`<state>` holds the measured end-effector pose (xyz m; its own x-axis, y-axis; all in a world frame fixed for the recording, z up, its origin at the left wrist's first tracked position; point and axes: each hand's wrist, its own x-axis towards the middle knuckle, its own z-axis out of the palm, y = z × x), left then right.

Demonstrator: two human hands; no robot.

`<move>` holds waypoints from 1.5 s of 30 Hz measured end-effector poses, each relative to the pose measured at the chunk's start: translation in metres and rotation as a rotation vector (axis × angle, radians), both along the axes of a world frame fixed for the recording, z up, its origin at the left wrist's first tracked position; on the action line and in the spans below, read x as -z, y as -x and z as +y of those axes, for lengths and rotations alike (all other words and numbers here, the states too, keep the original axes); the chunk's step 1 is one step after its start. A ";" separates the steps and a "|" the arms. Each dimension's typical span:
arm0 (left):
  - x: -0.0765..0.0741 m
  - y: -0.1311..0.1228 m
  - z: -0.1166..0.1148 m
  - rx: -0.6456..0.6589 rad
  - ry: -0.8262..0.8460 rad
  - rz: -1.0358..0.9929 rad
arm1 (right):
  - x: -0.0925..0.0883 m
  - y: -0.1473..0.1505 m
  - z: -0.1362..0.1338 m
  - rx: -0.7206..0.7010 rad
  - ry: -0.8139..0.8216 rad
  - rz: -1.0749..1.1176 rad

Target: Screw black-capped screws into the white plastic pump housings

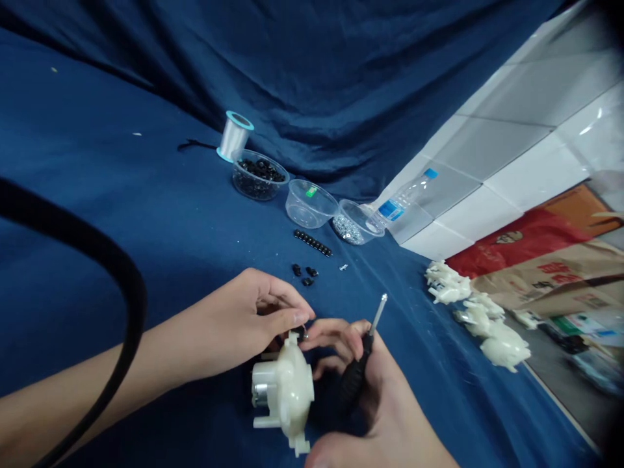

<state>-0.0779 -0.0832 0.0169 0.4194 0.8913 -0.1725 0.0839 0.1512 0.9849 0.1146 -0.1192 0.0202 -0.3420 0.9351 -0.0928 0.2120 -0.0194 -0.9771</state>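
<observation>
My left hand (244, 325) is closed in a pinch on a tiny dark part at the top edge of a white plastic gearbox housing (287, 393) with a small metal motor on its left side. My right hand (375, 390) is wrapped round the black handle of a screwdriver (363, 354), whose metal shaft points up and to the right. The fingertips of my right hand also reach toward the same spot on the housing. The housing sits low between both hands, above the blue cloth (160, 221).
Three clear bowls stand behind: one with black parts (258, 175), one almost bare (311, 203), one with small screws (351, 224). A thread spool (234, 135), a water bottle (402, 201), a black strip (312, 243), loose black bits (303, 273) and white housings (475, 315) lie around. A black cable (97, 260) crosses left.
</observation>
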 end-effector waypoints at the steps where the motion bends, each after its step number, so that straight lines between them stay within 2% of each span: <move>1: 0.000 0.000 0.000 0.004 0.011 -0.012 | 0.004 0.004 0.000 0.010 -0.023 0.030; 7: 0.000 -0.003 0.002 -0.056 0.023 -0.068 | 0.023 0.012 -0.004 0.081 -0.050 0.090; 10: 0.003 -0.006 -0.004 -0.158 0.014 -0.161 | 0.024 0.014 0.000 0.129 -0.100 0.193; 12: 0.006 -0.009 -0.010 -0.180 -0.027 -0.186 | 0.020 0.017 0.007 0.200 -0.131 0.213; 14: 0.007 -0.011 -0.015 -0.079 -0.009 -0.141 | 0.017 0.020 0.015 0.278 -0.174 0.212; 16: 0.007 -0.012 -0.017 -0.053 -0.018 -0.072 | 0.014 0.022 0.021 0.302 -0.251 0.215; 21: -0.002 -0.013 -0.010 -0.203 -0.148 0.058 | 0.004 0.014 0.030 0.103 -0.288 0.206; 26: -0.004 -0.015 -0.013 -0.288 -0.408 0.214 | -0.013 0.006 0.034 0.219 -0.403 0.271; 32: 0.010 -0.016 -0.016 -0.341 -0.811 0.330 | -0.013 0.009 0.034 0.219 -0.270 0.330; 34: 0.013 -0.015 -0.016 -0.361 -0.897 0.363 | -0.011 0.009 0.033 0.218 -0.242 0.338; 45: 0.010 -0.012 -0.019 -0.354 -0.969 0.415 | -0.004 0.009 0.031 0.204 -0.200 0.337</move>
<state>-0.0662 -0.1020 0.0069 0.1855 0.7831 0.5936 0.5388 -0.5862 0.6050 0.1051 -0.0880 0.0238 -0.1291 0.9747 0.1823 -0.1077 0.1689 -0.9797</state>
